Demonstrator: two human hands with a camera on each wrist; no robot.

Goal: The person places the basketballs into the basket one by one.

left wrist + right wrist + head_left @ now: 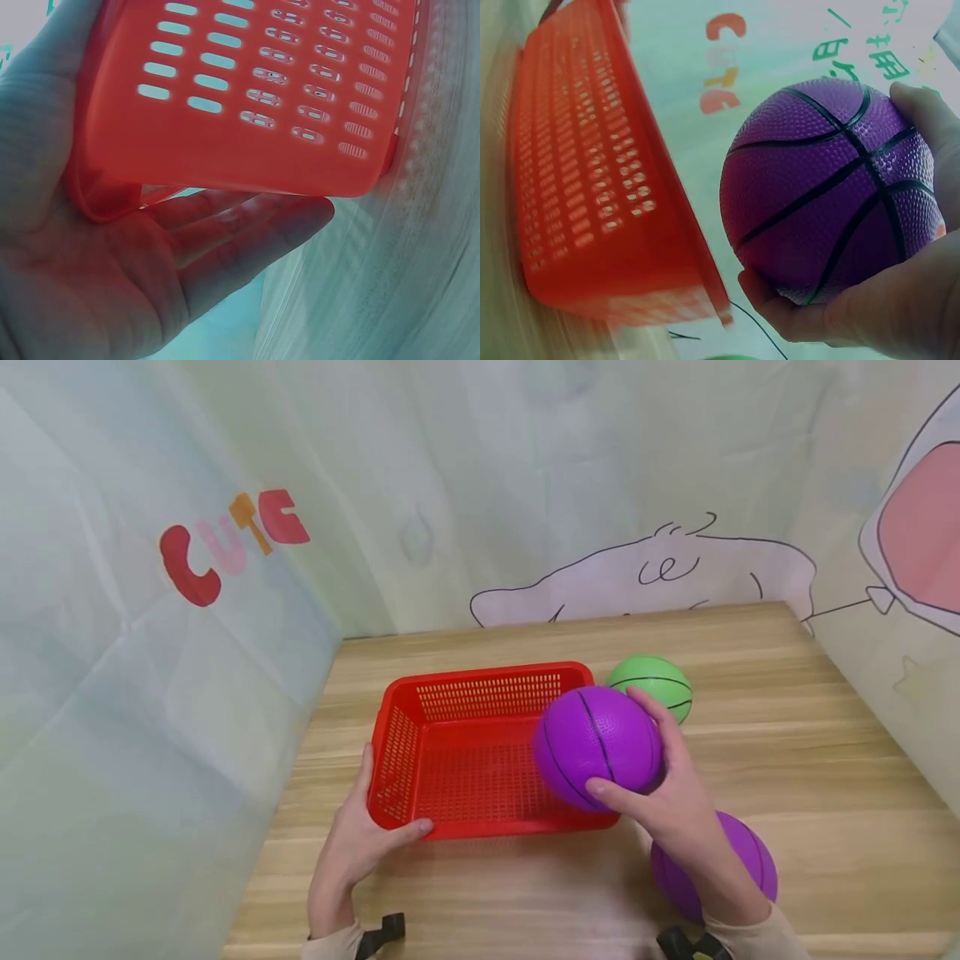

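Observation:
My right hand (pixel 678 797) grips a purple toy basketball (pixel 597 747) with black lines, thumb on its near side and fingers around the far right. The ball is raised over the right end of a red plastic basket (pixel 487 828); in the right wrist view the ball (pixel 817 187) is up beside the basket's rim. At the basket's near left corner, my left hand (pixel 360 839) holds it, thumb over the rim and fingers along the outer wall. The left wrist view shows those fingers (pixel 255 247) against the slotted wall. The visible basket floor is bare.
A green ball (pixel 651 681) with black lines sits on the wooden table (pixel 810 735) behind the basket's right end. A second purple ball (pixel 750 860) lies near the front right, partly hidden by my right forearm. Printed curtains (pixel 450 485) enclose the table's back and sides.

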